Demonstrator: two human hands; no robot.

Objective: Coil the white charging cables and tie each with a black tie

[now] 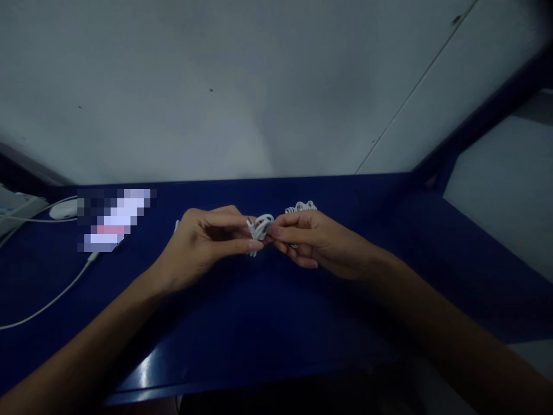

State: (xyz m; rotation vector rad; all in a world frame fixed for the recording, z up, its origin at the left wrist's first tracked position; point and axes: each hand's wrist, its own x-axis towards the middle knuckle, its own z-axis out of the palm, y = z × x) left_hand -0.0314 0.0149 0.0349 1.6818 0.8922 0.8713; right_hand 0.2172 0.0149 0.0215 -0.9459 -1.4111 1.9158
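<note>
A small bundle of white cable (261, 223) is held up just above the blue tabletop, its loops folded together. Thumb and fingers of my left hand (201, 239) pinch it from the left side. My right hand (317, 233) closes its thumb and forefinger at the bundle's right edge; the exact bit between those fingertips is partly hidden. Behind the right hand shows another coiled white cable (302, 206), mostly covered by the fingers. A bit of something white peeks out behind the left wrist.
On the blue table (268, 334), a blurred-out lit phone-like device (114, 222) lies at left, with a white cord (64, 302) plugged in. Beside it are a rounded white object (64, 208) and a white box-like item (19, 207). A pale wall (216, 127) rises behind.
</note>
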